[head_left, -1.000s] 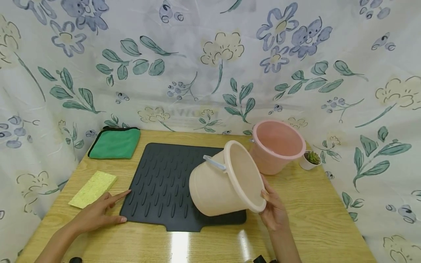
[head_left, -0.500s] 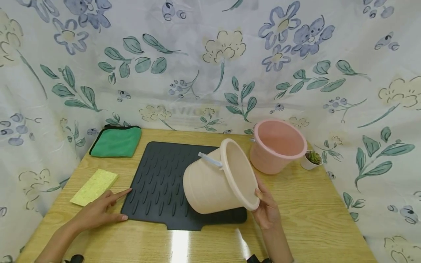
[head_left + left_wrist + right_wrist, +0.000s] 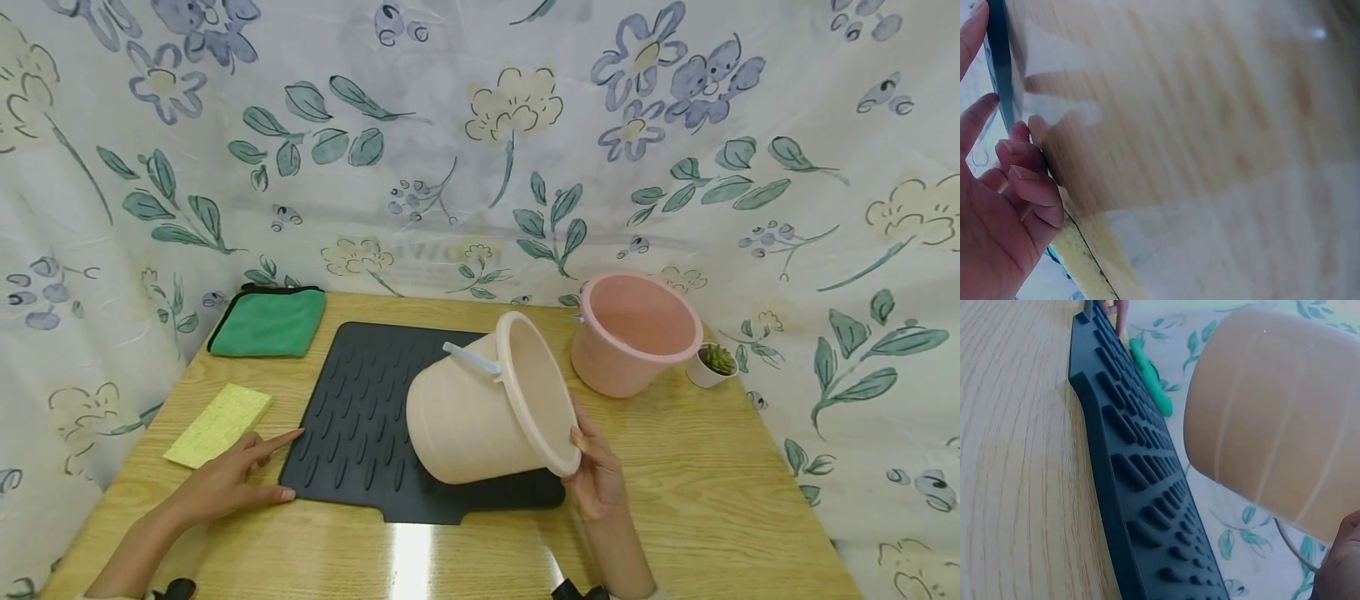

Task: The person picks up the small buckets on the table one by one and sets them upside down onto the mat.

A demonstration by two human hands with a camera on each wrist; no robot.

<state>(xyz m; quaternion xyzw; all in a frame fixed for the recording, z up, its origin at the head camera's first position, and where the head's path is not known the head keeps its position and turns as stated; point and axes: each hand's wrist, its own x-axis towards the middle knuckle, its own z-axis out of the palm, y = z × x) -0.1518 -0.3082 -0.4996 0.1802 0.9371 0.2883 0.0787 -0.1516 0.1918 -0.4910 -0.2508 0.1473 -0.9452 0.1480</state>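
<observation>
Where floral curtain (image 3: 442,67) backs table (image 3: 720,492), right grip (image 3: 598,482) clasps beige bucket (image 3: 465,412); left grip (image 3: 225,482) spread.

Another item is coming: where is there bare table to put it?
Most room: tabletop right of the right hand, in front of the pink bucket and potted plant. A narrower strip fronts the dark mat. Crowded: left of it, with the green cloth, yellow sponge and left hand.

On us, the left hand (image 3: 225,483) and right hand (image 3: 598,483) are bare, the left's fingernails (image 3: 1025,174) short. Well behind the left fingers sits a rounded black fitting (image 3: 180,589); well behind the right fingers, a blocky black fitting (image 3: 579,592). Behind the right fingers too, past the wrist, we wear a pale sleeve edge (image 3: 658,594).
</observation>
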